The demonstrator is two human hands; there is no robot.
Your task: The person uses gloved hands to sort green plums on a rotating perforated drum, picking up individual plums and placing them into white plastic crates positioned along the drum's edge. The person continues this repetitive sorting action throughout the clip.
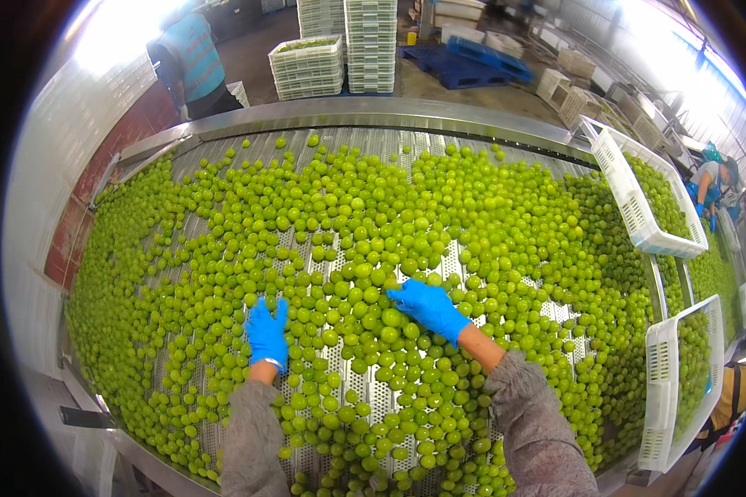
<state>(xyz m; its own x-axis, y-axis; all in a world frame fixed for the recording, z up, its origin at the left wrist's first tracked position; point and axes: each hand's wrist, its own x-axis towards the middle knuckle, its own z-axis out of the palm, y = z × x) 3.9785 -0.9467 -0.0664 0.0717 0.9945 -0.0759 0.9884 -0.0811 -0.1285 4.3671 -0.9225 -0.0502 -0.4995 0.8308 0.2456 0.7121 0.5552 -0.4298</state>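
Round green fruits [360, 248] lie thickly over a perforated metal conveyor [382, 388], with bare metal showing through in patches. My left hand [267, 332], in a blue glove, rests over the fruits left of centre, fingers apart and pointing away from me, with nothing seen held in it. To the right of it, my right hand [429, 307], also blue-gloved, reaches in from the lower right. Its fingers are bent down at the fruits near the middle; whether they grip one is hidden.
White plastic crates of fruit stand at the right, one upper [671, 245] and one lower [659, 397]. A metal rim [373, 112] bounds the far side. Beyond it are stacked crates [370, 50], blue pallets [466, 65] and a person in a vest [193, 56]. Other people work at far right.
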